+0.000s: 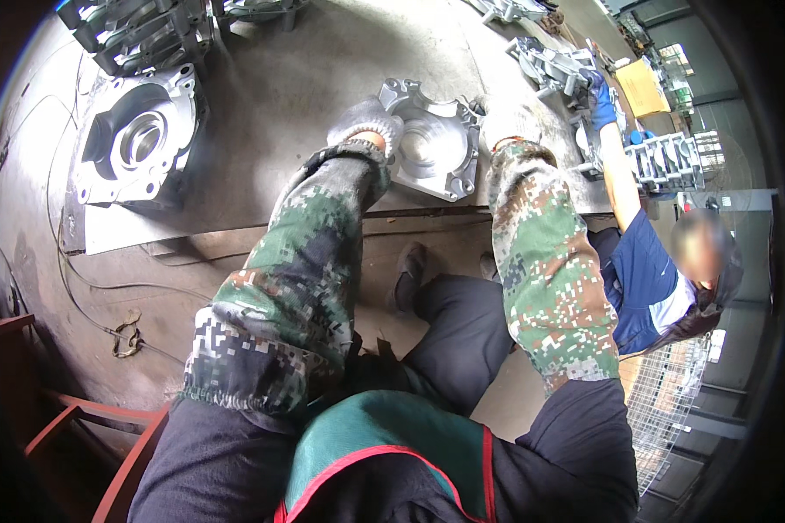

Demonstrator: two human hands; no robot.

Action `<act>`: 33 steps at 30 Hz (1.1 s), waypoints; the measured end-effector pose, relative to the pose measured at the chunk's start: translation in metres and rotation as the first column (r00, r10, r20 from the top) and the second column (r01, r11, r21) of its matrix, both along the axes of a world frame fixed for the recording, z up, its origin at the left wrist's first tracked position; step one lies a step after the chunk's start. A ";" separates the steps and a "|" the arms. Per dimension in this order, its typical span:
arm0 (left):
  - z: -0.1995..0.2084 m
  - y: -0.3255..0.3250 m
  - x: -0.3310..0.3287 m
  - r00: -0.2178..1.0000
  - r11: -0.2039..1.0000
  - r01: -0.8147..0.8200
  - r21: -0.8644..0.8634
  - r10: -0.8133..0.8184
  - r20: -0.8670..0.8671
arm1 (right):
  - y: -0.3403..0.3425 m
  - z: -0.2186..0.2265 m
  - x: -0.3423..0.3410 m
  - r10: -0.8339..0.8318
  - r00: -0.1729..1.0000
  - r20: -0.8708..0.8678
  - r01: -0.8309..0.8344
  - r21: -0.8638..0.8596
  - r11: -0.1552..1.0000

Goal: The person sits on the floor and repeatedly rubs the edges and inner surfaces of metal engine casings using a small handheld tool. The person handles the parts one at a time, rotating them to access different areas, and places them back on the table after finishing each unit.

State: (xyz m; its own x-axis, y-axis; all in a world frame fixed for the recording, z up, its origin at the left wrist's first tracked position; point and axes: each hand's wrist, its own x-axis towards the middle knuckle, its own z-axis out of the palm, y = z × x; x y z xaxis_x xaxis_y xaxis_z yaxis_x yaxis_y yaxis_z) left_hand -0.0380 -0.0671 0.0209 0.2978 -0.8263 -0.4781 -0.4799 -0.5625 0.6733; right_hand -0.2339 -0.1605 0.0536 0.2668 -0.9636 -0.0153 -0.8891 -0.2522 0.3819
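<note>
A silver metal casting [432, 144] with a round recess lies on the workbench in front of me. My left hand [366, 122], in a pale knitted glove, is closed against its left edge. On the casting's other side is my right hand [515, 124], also gloved and partly washed out by glare. It looks closed beside a small dark thing [476, 105] at the casting's upper right corner, whose kind I cannot make out. Camouflage sleeve covers reach both my wrists.
Another large casting [135, 139] stands on the bench [296, 70] at left, with stacked castings [139, 30] behind it. At right a co-worker [654, 270] reaches a blue-gloved hand to more castings [549, 65]. Cables [87, 279] and a red metal frame [105, 410] are at lower left.
</note>
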 end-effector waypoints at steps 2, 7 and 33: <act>0.000 0.000 -0.003 1.000 1.000 -0.010 0.007 0.010 0.023 | -0.007 -0.010 0.002 0.019 0.999 -0.029 -0.019 0.016 1.000; -0.007 -0.002 -0.002 0.994 1.000 -0.001 -0.025 0.004 0.108 | 0.000 -0.004 0.018 -0.018 0.996 -0.083 0.019 0.009 1.000; -0.007 -0.004 -0.007 0.999 0.998 -0.034 -0.052 0.036 0.024 | -0.004 0.020 0.019 0.065 0.984 -0.164 -0.055 0.069 0.996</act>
State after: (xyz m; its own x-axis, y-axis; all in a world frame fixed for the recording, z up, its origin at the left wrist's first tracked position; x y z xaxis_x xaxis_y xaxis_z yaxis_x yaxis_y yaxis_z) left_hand -0.0450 -0.0711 0.0137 0.3385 -0.8387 -0.4267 -0.4777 -0.5438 0.6900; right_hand -0.2145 -0.1644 0.0732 0.3126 -0.9416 -0.1250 -0.7973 -0.3317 0.5043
